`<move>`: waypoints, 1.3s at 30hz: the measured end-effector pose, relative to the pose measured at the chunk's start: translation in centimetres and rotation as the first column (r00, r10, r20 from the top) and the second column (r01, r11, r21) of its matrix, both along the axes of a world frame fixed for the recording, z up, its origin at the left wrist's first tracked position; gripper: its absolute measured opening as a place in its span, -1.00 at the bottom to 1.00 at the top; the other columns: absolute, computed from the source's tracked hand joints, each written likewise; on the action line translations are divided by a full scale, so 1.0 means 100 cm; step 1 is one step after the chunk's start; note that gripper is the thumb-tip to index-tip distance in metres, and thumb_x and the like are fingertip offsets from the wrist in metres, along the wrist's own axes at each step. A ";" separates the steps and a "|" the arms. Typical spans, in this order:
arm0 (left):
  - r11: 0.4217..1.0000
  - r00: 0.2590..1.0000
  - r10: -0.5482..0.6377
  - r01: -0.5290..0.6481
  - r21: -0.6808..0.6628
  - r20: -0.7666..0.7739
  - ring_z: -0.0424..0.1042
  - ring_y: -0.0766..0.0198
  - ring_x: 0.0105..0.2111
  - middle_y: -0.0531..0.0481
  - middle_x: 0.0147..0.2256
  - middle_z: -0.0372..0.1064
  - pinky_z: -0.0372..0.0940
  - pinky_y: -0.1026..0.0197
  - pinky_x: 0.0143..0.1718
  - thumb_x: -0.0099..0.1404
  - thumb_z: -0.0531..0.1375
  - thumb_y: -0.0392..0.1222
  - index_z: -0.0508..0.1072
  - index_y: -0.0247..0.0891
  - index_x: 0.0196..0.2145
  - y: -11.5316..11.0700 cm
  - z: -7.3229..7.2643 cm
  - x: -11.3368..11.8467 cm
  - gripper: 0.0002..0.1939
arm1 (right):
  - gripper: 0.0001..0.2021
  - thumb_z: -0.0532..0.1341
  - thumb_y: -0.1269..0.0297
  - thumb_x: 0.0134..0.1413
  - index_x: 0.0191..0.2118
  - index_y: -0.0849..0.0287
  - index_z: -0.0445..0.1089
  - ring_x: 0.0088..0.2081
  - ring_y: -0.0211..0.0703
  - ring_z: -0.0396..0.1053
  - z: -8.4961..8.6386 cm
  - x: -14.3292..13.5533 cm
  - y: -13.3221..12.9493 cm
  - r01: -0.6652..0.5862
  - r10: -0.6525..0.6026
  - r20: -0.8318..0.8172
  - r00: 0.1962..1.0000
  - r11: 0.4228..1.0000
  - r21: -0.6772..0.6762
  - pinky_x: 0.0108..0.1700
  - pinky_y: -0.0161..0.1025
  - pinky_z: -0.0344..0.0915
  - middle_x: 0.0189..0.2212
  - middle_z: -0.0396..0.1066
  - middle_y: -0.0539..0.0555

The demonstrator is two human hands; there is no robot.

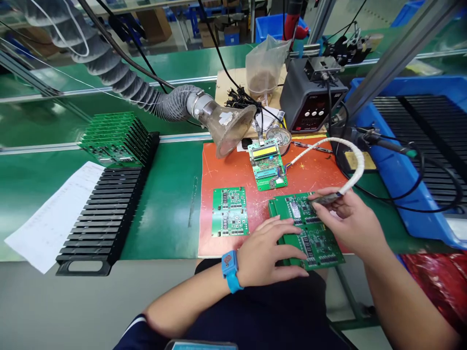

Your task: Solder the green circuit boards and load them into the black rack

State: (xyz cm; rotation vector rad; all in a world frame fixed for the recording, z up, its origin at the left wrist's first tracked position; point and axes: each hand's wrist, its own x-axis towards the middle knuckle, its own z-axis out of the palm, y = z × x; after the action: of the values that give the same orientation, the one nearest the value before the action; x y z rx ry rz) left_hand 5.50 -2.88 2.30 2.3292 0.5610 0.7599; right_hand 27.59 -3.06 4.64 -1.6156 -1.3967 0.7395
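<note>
My right hand (345, 216) pinches a probe connector (326, 198) on the end of a white sleeved cable, its tip at the upper part of a green circuit board (321, 243). That board lies on top of a small stack near the mat's front edge. Across the stack's left side rests my left hand (273, 250), fingers spread flat, a blue wrist strap (229, 270) on its wrist. The cable runs back to a green programmer board (267, 165) with a yellow display. Left of the stack, another circuit board (229, 212) lies flat on the orange mat (211, 170).
A black slotted rack (95, 214) holds several upright boards (113, 138) at left, beside a paper sheet (58, 214). The fume extraction hood (231, 124) hangs over the mat. A soldering station (310, 102) stands behind; a blue bin (408, 194) is at right.
</note>
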 end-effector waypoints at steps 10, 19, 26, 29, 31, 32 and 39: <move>0.985 0.987 -0.135 0.123 -0.122 -0.091 0.14 0.10 0.25 -0.11 0.12 0.27 0.00 -0.06 0.31 0.35 0.17 -0.13 0.54 -0.14 -0.15 0.010 0.019 -0.009 -0.81 | -0.71 0.29 0.12 0.11 -0.10 0.11 0.36 -0.12 -0.06 0.45 0.004 0.003 -0.004 -0.027 0.026 -0.034 0.999 0.999 -0.025 -0.02 -0.10 0.41 -0.15 0.47 0.11; 0.997 0.996 -0.051 0.046 -0.070 -0.071 0.21 0.07 0.18 -0.10 0.01 0.29 0.06 -0.09 0.25 0.27 0.28 -0.11 0.58 -0.11 -0.27 0.005 0.018 -0.002 -0.90 | -0.75 0.27 0.13 0.11 -0.12 0.11 0.37 -0.29 -0.18 0.42 0.010 0.002 -0.003 -0.027 0.029 0.040 0.999 0.999 -0.027 -0.29 -0.26 0.41 -0.20 0.48 0.09; 0.996 0.998 0.013 -0.018 -0.083 -0.062 0.24 0.07 0.13 -0.08 -0.05 0.30 0.11 -0.06 0.18 0.21 0.31 -0.12 0.57 -0.13 -0.33 0.002 0.016 0.003 -0.92 | -0.78 0.25 0.15 0.13 -0.14 0.11 0.38 -0.31 -0.20 0.39 0.010 -0.001 -0.002 -0.033 0.036 0.083 0.996 0.999 -0.032 -0.30 -0.27 0.39 -0.22 0.46 0.07; 0.997 0.999 0.015 -0.017 -0.074 -0.037 0.24 0.05 0.13 -0.09 -0.06 0.31 0.13 -0.07 0.16 0.23 0.30 -0.10 0.55 -0.13 -0.34 0.002 0.014 0.003 -0.91 | -0.79 0.25 0.16 0.13 -0.15 0.10 0.39 -0.32 -0.22 0.39 0.011 0.000 -0.002 -0.034 0.036 0.097 0.995 0.999 -0.026 -0.31 -0.30 0.39 -0.23 0.46 0.05; 0.997 1.000 -0.015 0.014 -0.072 -0.016 0.23 0.04 0.15 -0.10 -0.04 0.32 0.13 -0.10 0.18 0.24 0.29 -0.09 0.52 -0.15 -0.29 0.003 0.013 0.001 -0.88 | -0.80 0.25 0.17 0.13 -0.15 0.11 0.39 -0.33 -0.23 0.38 0.011 0.000 -0.002 -0.032 0.034 0.105 0.994 0.999 -0.019 -0.32 -0.31 0.39 -0.25 0.46 0.05; 0.996 1.000 -0.031 0.031 -0.080 0.003 0.23 0.04 0.16 -0.11 -0.03 0.32 0.13 -0.12 0.19 0.25 0.28 -0.10 0.48 -0.16 -0.23 0.004 0.012 0.000 -0.85 | -0.80 0.25 0.17 0.12 -0.16 0.11 0.39 -0.34 -0.23 0.38 0.012 0.000 -0.002 -0.033 0.034 0.106 0.994 0.999 -0.016 -0.32 -0.31 0.39 -0.25 0.46 0.05; 0.949 0.968 0.104 -0.028 -0.315 0.226 0.35 0.16 0.12 -0.29 0.26 0.06 0.30 -0.07 0.13 0.38 -0.03 -0.41 0.18 -0.20 -0.10 0.005 0.002 -0.006 -0.81 | -0.79 0.26 0.17 0.12 -0.15 0.12 0.38 -0.32 -0.22 0.40 0.011 -0.001 -0.001 -0.034 0.036 0.062 0.997 0.999 -0.023 -0.29 -0.31 0.41 -0.24 0.46 0.07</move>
State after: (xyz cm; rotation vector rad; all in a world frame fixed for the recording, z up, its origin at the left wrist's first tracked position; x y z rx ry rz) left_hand 4.91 -2.33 2.46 1.9061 0.6044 0.9009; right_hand 27.48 -3.17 5.70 -1.6474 -1.4697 0.7321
